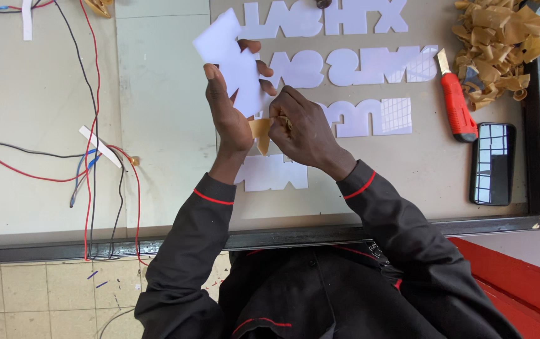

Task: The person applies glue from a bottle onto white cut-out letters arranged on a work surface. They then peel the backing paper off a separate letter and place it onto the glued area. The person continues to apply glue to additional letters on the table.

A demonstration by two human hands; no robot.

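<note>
White cut-out letter (232, 59) is gripped upright by the left hand (229, 113), so the right hand (304, 129) can pinch its brown backing strip (260, 133) (partly lifted).

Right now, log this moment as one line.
left hand: holds white cutout | right hand: pinches brown backing strip | table: white letters, red knife, phone

The tabletop (163, 157) is free left of the hands. To the right lie white cut-out letters (370, 66), a red utility knife (455, 100), a phone (493, 163); wires (88, 125) cross far left.
</note>
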